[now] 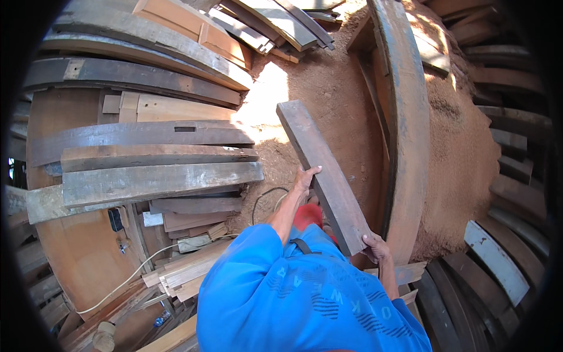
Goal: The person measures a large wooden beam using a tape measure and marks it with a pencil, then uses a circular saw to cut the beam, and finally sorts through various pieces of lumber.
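A thick, dark brown wooden beam (325, 170) slants across the middle, its far end up and to the left, its near end close to my body. My left hand (305, 178) grips its left edge around mid-length, the thumb lying over the top face. At the near right corner my right hand (375, 246) holds the end, with some fingers hidden beneath. The beam is off the ground, above the sawdust-covered floor and partly over my red footwear (309, 217).
A long, wide plank (409, 135) stands along my right, with sawdust (460, 158) beyond it. Stacked beams (164, 180) crowd the left, and more boards (497, 261) line the right edge. A pale cord (132, 274) runs across the lower left; a dark cable (262, 198) lies by my feet.
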`<state>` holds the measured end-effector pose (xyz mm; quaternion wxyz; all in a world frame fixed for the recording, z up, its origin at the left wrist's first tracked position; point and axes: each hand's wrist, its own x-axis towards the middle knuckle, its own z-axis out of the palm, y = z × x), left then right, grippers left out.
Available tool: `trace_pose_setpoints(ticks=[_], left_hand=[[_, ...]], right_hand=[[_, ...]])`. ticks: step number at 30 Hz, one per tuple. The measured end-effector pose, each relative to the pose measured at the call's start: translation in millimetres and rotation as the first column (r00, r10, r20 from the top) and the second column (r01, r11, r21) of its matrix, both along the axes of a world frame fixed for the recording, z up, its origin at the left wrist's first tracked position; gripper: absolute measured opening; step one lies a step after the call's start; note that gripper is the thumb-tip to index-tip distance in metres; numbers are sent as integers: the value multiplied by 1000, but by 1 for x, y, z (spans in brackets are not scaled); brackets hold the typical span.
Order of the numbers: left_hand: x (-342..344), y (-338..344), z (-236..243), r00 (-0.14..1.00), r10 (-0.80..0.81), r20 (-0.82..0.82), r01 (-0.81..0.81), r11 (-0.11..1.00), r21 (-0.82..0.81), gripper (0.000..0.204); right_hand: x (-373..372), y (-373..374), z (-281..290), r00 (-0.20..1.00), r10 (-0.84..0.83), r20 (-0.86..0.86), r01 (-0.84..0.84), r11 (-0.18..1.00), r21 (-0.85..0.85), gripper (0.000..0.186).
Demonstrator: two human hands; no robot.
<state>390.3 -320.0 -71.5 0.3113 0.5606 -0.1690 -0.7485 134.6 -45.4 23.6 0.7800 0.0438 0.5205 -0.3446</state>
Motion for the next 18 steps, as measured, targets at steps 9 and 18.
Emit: trace_pose_setpoints(ticks=[9,18], left_hand=[[107,-136,11,970,-78,228,98,992,-81,82],[307,-61,-21,293,-353,888,334,909,251,92]], right_hand=[[86,-129,-38,951,302,-65,-308,933,-184,76],[149,-237,-56,41,693,-720,-980,169,107,67]])
